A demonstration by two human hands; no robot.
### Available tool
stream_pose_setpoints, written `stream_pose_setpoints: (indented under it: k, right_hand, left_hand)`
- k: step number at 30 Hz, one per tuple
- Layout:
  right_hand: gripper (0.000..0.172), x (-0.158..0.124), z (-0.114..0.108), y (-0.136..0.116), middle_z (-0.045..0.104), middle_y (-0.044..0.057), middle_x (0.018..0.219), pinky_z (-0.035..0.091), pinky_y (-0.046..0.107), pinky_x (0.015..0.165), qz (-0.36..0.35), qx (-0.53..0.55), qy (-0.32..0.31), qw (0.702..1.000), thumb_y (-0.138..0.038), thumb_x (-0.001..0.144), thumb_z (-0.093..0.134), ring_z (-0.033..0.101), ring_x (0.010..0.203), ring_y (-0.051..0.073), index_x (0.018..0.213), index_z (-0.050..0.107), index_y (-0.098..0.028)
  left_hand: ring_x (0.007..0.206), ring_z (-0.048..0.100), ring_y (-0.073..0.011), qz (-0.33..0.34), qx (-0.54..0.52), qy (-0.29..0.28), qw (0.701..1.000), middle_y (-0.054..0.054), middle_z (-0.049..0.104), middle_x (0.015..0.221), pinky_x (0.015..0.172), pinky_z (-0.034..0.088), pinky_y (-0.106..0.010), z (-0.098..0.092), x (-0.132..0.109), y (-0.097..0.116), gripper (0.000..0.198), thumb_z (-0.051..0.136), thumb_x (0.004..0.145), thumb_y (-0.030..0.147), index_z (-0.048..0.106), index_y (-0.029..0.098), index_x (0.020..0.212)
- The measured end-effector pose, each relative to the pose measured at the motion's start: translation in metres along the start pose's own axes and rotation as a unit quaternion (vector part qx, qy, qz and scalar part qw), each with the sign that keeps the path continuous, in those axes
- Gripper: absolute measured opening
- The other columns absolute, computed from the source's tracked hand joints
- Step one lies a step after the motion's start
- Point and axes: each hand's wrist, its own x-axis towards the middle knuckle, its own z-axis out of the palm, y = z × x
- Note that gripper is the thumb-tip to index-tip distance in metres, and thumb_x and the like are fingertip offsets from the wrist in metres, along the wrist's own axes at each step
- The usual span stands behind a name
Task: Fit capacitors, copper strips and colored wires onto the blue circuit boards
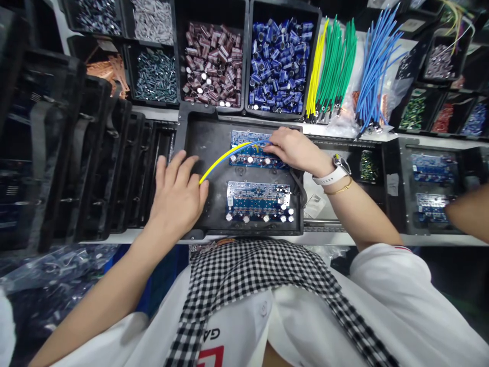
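Observation:
A black tray (206, 153) in front of me holds two blue circuit boards, one far (248, 153) and one near (257, 201). My left hand (178, 196) rests on the tray's left part and pinches the near end of a yellow wire (223, 160) with a blue wire beside it. The wires arch over to the far board. My right hand (292, 150), with a white watch on the wrist, presses its fingertips on the far board where the wires end.
Bins of maroon capacitors (212, 63) and blue capacitors (278, 63) stand behind the tray. Bundles of yellow, green (336, 66) and blue wires (376, 71) lie to the right. Empty black trays (95, 158) are stacked left. Another tray with boards (433, 188) and another person's arm (468, 211) are at right.

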Motion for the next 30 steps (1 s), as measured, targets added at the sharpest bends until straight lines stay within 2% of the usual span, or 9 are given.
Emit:
stream_pose_setpoints:
  k: [3, 6, 9, 14, 17, 20, 23, 26, 30]
  right_hand:
    - [0.036, -0.001, -0.01, -0.017, 0.063, 0.016, 0.118, 0.045, 0.05, 0.1, -0.024, 0.004, 0.033, 0.999, -0.038, 0.098, 0.052, 0.056, 0.115, 0.032, 0.125, 0.06, -0.015]
    - [0.059, 0.005, -0.009, -0.044, 0.039, 0.015, 0.155, 0.033, 0.052, 0.117, -0.087, 0.044, 0.083, 0.992, -0.033, 0.099, 0.048, 0.037, 0.143, 0.03, 0.154, 0.03, -0.018]
    - [0.06, 0.016, 0.01, -0.073, 0.03, 0.009, 0.163, 0.024, 0.052, 0.123, -0.139, 0.027, 0.069, 0.987, -0.037, 0.101, 0.044, 0.026, 0.15, 0.028, 0.156, 0.025, -0.022]
    - [0.057, 0.029, 0.023, -0.085, 0.039, 0.008, 0.159, 0.029, 0.048, 0.122, -0.148, 0.003, 0.043, 0.988, -0.04, 0.103, 0.04, 0.033, 0.147, 0.03, 0.154, 0.034, -0.016]
    - [0.049, 0.029, 0.0, -0.03, 0.047, 0.006, 0.154, 0.035, 0.036, 0.12, -0.115, 0.08, 0.134, 0.981, -0.042, 0.104, 0.038, 0.042, 0.142, 0.019, 0.146, 0.045, -0.018]
    - [0.037, 0.024, -0.018, 0.068, 0.064, 0.012, 0.131, 0.041, 0.044, 0.111, 0.2, 0.072, 0.263, 0.941, -0.023, 0.104, 0.032, 0.057, 0.125, 0.023, 0.125, 0.062, -0.016]
    - [0.024, 0.023, -0.011, 0.153, 0.068, 0.02, 0.114, 0.044, 0.046, 0.105, 0.441, 0.032, 0.231, 0.867, -0.018, 0.095, 0.05, 0.061, 0.115, 0.029, 0.108, 0.068, -0.008]
    - [0.029, 0.034, 0.007, 0.189, 0.062, 0.027, 0.122, 0.044, 0.049, 0.103, 0.486, 0.02, 0.232, 0.842, -0.016, 0.09, 0.057, 0.059, 0.117, 0.033, 0.114, 0.064, 0.0]
    - [0.028, 0.05, 0.015, 0.198, 0.063, 0.028, 0.118, 0.045, 0.05, 0.101, 0.493, 0.029, 0.238, 0.836, -0.009, 0.088, 0.053, 0.061, 0.113, 0.033, 0.112, 0.064, 0.0]
  left_hand:
    - [0.148, 0.026, -0.0373, -0.009, 0.024, 0.003, 1.0, -0.014, 0.047, 0.15, 0.123, 0.01, -0.064, -0.001, -0.004, -0.008, 0.032, 0.041, 0.098, 0.028, 0.066, 0.013, 0.11]
    - [0.15, 0.023, -0.0373, -0.007, 0.041, -0.022, 0.999, -0.016, 0.042, 0.154, 0.124, 0.009, -0.06, -0.002, -0.008, -0.012, 0.039, 0.036, 0.1, 0.03, 0.066, 0.009, 0.112]
    - [0.151, 0.018, -0.0369, -0.017, 0.038, -0.025, 0.999, -0.018, 0.038, 0.156, 0.124, 0.01, -0.058, -0.003, -0.009, -0.012, 0.049, 0.034, 0.102, 0.037, 0.058, 0.006, 0.132]
    - [0.151, 0.02, -0.0351, -0.01, 0.032, -0.007, 0.999, -0.024, 0.032, 0.158, 0.124, 0.013, -0.054, 0.001, -0.002, -0.007, 0.073, 0.035, 0.101, 0.048, 0.025, 0.001, 0.156]
    - [0.15, 0.023, -0.0362, 0.021, 0.055, -0.034, 0.998, -0.023, 0.043, 0.151, 0.123, 0.011, -0.056, 0.006, 0.003, -0.003, 0.067, 0.03, 0.102, 0.046, 0.035, 0.002, 0.152]
    - [0.149, 0.026, -0.0374, 0.018, 0.064, -0.031, 0.997, -0.024, 0.045, 0.149, 0.122, 0.013, -0.058, 0.009, 0.004, -0.003, 0.067, 0.028, 0.102, 0.048, 0.039, 0.003, 0.15]
    - [0.149, 0.027, -0.0376, 0.008, 0.034, -0.034, 0.999, -0.022, 0.045, 0.15, 0.122, 0.016, -0.059, 0.006, 0.004, -0.01, 0.067, 0.028, 0.101, 0.051, 0.035, 0.009, 0.152]
    - [0.148, 0.03, -0.0327, -0.009, -0.033, -0.053, 0.998, -0.014, 0.043, 0.153, 0.123, 0.02, -0.056, -0.009, 0.01, -0.016, 0.06, 0.028, 0.101, 0.049, 0.027, 0.023, 0.155]
    - [0.145, 0.038, -0.0263, -0.02, -0.096, -0.044, 0.994, -0.005, 0.043, 0.153, 0.124, 0.026, -0.046, -0.04, 0.037, -0.009, 0.051, 0.032, 0.1, 0.049, 0.035, 0.035, 0.149]
